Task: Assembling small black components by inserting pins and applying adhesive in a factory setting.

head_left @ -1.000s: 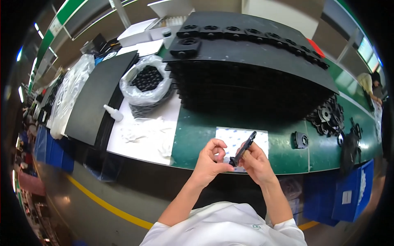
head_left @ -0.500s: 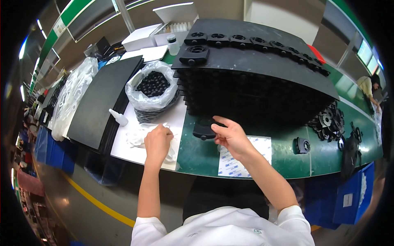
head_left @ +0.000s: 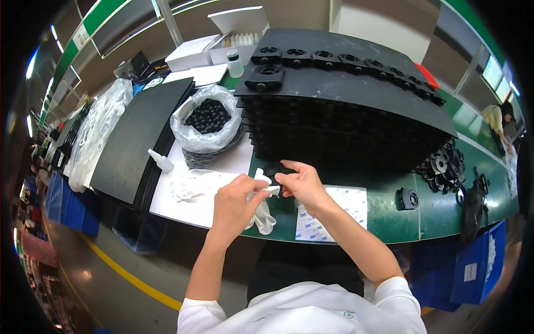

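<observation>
Just beyond the right hand (head_left: 303, 185), a black stack (head_left: 347, 111).

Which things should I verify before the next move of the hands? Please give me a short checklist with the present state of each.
1. White cloth gripped by the left hand: ok.
2. Black part held in the right hand: ok.
3. Black part fully visible: not ok, fingers and cloth partly hide it.
4. Cloth touching the part: cannot tell, the contact area is covered.
5. Plastic bag open at the top: ok.
6. Nozzle bottle closed: cannot tell, tip too small.
</observation>
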Demonstrator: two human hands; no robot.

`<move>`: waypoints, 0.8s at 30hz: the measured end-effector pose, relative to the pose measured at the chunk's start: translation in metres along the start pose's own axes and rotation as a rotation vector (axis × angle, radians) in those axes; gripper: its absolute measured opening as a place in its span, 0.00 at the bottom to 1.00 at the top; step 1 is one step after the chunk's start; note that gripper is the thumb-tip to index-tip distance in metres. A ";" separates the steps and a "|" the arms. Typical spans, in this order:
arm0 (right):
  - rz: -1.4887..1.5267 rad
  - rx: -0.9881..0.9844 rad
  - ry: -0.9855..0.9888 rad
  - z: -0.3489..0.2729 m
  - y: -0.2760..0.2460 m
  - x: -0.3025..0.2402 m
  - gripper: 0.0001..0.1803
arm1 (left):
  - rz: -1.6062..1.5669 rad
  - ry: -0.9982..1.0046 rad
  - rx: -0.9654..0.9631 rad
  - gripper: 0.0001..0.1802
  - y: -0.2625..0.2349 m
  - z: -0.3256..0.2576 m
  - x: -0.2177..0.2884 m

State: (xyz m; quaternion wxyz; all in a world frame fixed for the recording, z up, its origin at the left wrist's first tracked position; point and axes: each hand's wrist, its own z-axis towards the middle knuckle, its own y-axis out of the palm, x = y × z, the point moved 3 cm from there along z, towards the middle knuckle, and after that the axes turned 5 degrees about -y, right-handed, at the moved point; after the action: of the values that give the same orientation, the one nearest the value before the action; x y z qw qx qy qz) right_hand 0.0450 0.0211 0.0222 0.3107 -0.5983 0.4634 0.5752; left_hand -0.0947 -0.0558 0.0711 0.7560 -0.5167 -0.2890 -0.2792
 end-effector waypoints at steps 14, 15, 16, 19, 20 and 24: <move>-0.145 -0.166 -0.047 -0.028 0.017 -0.007 0.28 | 0.350 0.450 -0.012 0.06 -0.018 -0.035 0.010; -0.098 -0.183 -0.014 -0.030 0.017 -0.007 0.28 | 0.385 0.504 -0.014 0.06 -0.021 -0.036 0.009; -0.098 -0.176 -0.016 -0.029 0.013 -0.009 0.28 | 0.460 0.543 0.001 0.05 -0.025 -0.036 0.009; -0.001 -0.309 0.030 -0.034 0.000 -0.033 0.27 | 0.704 0.545 0.085 0.06 -0.053 -0.024 -0.007; -0.048 -0.344 -0.065 -0.039 -0.006 -0.048 0.27 | 0.715 0.523 0.145 0.06 -0.063 -0.019 -0.012; -0.184 -0.283 -0.429 -0.053 -0.025 -0.119 0.29 | 0.614 0.372 0.251 0.04 -0.075 -0.018 -0.032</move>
State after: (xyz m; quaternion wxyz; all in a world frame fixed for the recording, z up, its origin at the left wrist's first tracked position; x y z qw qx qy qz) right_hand 0.1002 0.0059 0.1417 0.3661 -0.5397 0.2457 0.7172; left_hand -0.1674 -0.0916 0.0893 0.9015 -0.4228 -0.0107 -0.0912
